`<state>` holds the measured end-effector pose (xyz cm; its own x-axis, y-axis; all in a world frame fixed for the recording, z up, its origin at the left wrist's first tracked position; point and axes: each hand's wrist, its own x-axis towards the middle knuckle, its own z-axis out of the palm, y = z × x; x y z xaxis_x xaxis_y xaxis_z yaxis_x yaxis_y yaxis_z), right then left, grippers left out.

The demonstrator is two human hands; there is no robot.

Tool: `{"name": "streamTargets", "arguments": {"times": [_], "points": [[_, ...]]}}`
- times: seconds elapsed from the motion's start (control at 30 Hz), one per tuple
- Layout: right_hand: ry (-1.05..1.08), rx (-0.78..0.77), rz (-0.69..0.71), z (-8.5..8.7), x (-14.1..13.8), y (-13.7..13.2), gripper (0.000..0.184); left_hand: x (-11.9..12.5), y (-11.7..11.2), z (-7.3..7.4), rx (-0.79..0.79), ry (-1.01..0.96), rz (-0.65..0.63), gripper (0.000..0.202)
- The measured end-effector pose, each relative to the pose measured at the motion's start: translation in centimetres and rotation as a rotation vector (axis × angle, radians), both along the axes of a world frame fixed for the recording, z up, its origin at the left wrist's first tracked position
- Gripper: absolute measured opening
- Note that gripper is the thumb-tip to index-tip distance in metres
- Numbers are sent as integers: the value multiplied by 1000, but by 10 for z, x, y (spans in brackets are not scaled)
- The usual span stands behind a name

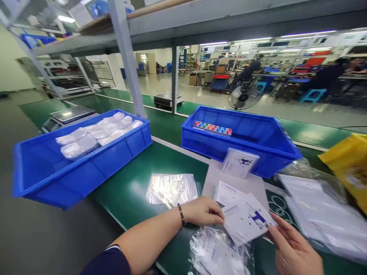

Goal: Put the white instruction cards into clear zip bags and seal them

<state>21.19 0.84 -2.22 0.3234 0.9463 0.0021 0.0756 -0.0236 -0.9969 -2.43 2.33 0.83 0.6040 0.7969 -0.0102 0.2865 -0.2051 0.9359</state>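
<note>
My left hand, with a bead bracelet at the wrist, pinches the left edge of a white printed card in a clear sleeve. My right hand grips the same card at its right edge, fingers closed on it. Under the card lies a white leaflet on a grey mat. Clear plastic bags are heaped just below my hands.
Several flat empty clear bags lie on the green bench. A blue bin at left holds bagged items. Another blue bin holds a coloured strip; a card leans on it. Yellow bag at right.
</note>
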Motion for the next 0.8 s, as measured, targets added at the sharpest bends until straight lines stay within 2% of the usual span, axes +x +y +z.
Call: {"name": "streamTargets", "arguments": {"times": [0.03,0.07,0.13,0.23,0.33,0.43,0.53,0.57,0.7,0.8], "points": [[-18,-13,-28,8,-5,-2,43,1,-2,1,2,-6,11,4],[-43,-26,41,16,-9,-3,41,2,-3,2,8,-18,16,5],[-110,-34,267,27,-18,-7,31,5,-6,1,27,-57,26,8],[-226,12,641,34,-28,-11,21,11,-11,-2,29,-149,86,14],[-230,-27,799,33,-32,-14,21,17,-14,-3,-12,-188,154,16],[-154,-82,797,29,-33,-16,16,19,-16,-2,-130,-204,196,14],[-91,-115,727,28,-34,-16,16,18,-15,0,-382,-222,232,33],[-79,-123,704,27,-35,-16,16,18,-14,0,-441,-213,236,33],[-20,-155,625,26,-40,-18,10,17,-14,0,-443,-179,251,23],[30,-165,558,24,-43,-19,22,18,-14,1,-409,-184,259,23]]}}
